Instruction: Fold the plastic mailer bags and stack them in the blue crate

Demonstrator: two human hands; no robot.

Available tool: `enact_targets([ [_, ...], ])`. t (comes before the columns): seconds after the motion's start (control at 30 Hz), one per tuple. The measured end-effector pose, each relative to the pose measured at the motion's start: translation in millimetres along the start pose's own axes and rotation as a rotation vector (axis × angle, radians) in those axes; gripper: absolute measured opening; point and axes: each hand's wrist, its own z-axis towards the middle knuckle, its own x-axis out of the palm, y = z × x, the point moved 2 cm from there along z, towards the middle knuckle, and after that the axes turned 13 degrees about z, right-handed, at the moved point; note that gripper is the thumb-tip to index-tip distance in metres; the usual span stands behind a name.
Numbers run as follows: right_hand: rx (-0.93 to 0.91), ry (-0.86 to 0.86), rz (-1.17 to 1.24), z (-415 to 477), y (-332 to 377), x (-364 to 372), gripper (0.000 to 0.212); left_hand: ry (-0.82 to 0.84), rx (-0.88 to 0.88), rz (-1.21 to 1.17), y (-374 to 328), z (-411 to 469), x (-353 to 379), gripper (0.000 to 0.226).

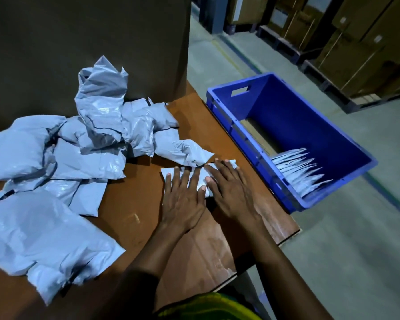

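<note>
so the person's got both hands flat on one folded bag (193,181) near the right edge of the bench (134,204). left hand (183,197) and right hand (231,192) sit side by side, thumbs nearly touching, fingers straight and spread, not gripping anything, just pressing down. pretty sure that's to squash the air out and set the crease, since this thin plastic looks like it'd spring back open otherwise.

the messy pile of unfolded bags (79,146) takes up the left half of the bench, all crumpled and puffy, and one loose corner of it lies right against the folded one at the fingertips. it's close enough to grab from without stretching.

the blue crate (310,125) is just off the bench's right edge, lower down. the finished bags (298,172) stand on edge in a row at its near end, with a bit of cardboard (259,135) showing on the bottom behind them. plenty of room left, and plenty of pile left too, so this looks like somewhere mid-job. next up is probably lifting the flat one across into that row.
</note>
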Motion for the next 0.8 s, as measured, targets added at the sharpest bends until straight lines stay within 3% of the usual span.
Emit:
enact_targets([
  [0.23,-0.027,0.048,0.029,-68,25,1,0.053,-0.044,0.007,-0.031,4,-71,-1,0.059],
  [0.47,-0.093,-0.005,-0.051,-56,25,10,0.052,-0.094,0.066,0.011,6,-60,4,0.057],
  [0.8,-0.051,-0.055,-0.026,-43,27,9,0.060,-0.107,0.051,0.059,12,-51,-2,0.059],
])
